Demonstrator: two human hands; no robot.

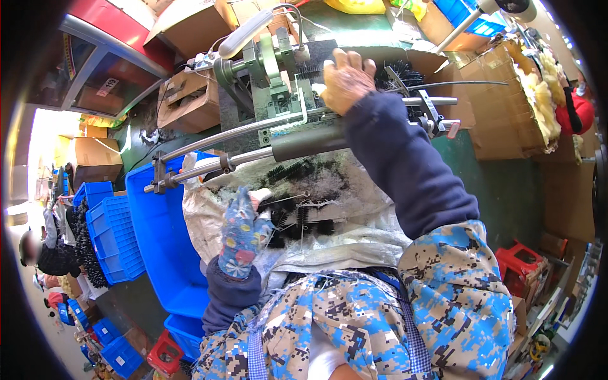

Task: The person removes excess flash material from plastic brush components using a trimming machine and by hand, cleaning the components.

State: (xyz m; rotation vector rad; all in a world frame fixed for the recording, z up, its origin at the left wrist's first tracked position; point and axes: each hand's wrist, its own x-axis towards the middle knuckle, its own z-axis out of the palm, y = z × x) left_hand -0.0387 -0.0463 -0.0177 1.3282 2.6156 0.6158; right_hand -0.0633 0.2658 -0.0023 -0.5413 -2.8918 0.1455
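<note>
My left hand [240, 231], in a blue flowered glove with bare fingertips, is closed on a thin wire [285, 199] with a looped end. Black-bristled wire brushes [303, 216] lie beside it on a white woven sheet [373, 231] spread over my lap. Stretched forward, my right hand [349, 81] is bare, its fingers curled over the bench machine [272, 79]; what they grip is hidden. Just left of these fingers shows a black bristle strip [310, 71]. More black bristles [399, 75] lie to their right.
Two metal rods [247, 156] with a dark roller [310, 140] cross in front of me. A large blue bin [149, 234] stands at my left. Cardboard boxes [500, 107] are at right, a red stool [519, 266] lower right. A white lamp [247, 35] hangs over the machine.
</note>
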